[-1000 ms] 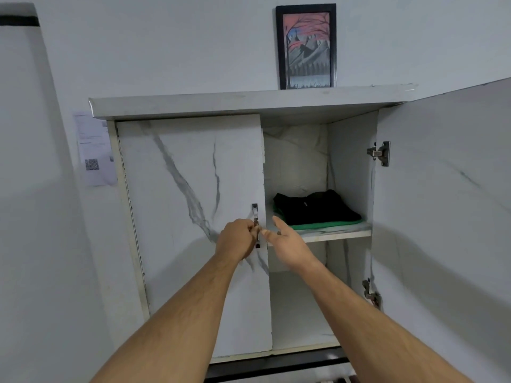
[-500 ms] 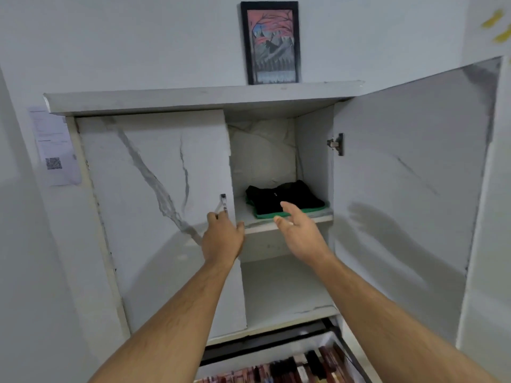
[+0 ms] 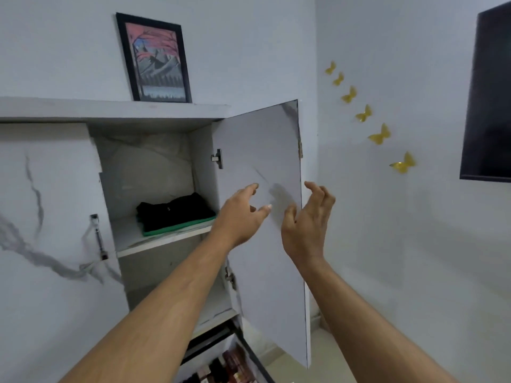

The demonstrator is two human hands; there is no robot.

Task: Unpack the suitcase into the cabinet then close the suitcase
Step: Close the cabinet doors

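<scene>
The white marble-look cabinet [image 3: 154, 113] stands with its left door [image 3: 49, 217] closed and its right door [image 3: 260, 244] swung open. Folded clothes [image 3: 177, 214], black on top of green, lie on the middle shelf [image 3: 163, 240]. My left hand [image 3: 243, 214] is open, fingers spread, in front of the right door's inner face. My right hand [image 3: 309, 225] is open with curled fingers at that door's outer edge; I cannot tell whether it touches. The suitcase is out of view.
A framed picture [image 3: 154, 58] leans on the cabinet top. A metal handle [image 3: 98, 236] sits on the left door. Yellow butterfly decals [image 3: 380, 135] dot the right wall beside a dark screen [image 3: 489, 100]. A dark-framed shelf of books [image 3: 226, 369] shows below.
The view has swung right. My left hand left the left door's handle and moved across to the open right door; my right hand moved from the shelf front to that door's edge.
</scene>
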